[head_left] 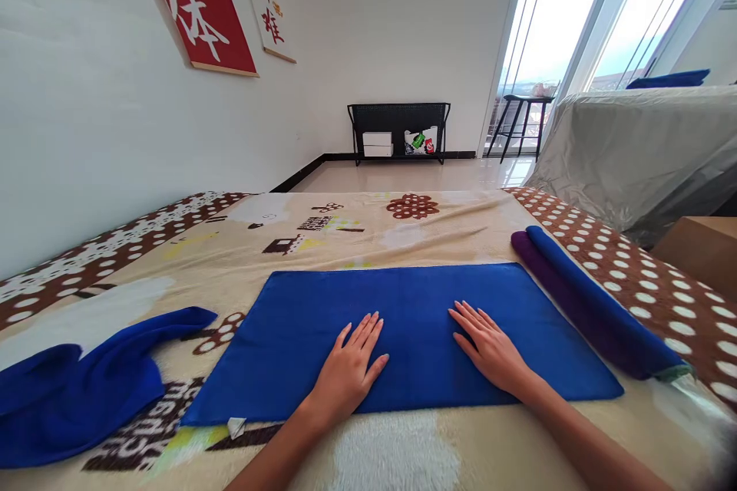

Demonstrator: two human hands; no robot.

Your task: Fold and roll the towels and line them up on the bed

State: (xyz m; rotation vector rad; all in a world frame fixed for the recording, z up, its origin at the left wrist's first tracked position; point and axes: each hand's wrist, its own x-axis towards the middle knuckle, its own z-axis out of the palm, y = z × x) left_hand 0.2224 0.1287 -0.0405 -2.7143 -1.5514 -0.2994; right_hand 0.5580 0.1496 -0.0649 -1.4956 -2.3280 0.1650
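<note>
A blue towel (403,299) lies spread flat on the patterned blanket (357,234) in front of me. My left hand (351,364) rests palm down on the towel's near middle, fingers stretched out. Just to its right, my right hand (489,349) also lies flat on the towel with fingers extended. Neither hand holds anything. A small white tag (236,426) shows at the towel's near left corner.
A crumpled blue towel (86,387) lies at the left. Rolled blue and purple towels (593,307) lie at the right. Beyond the bed are a black rack (398,130), a stool (523,123), a covered piece of furniture (639,146) and a wooden box (699,245).
</note>
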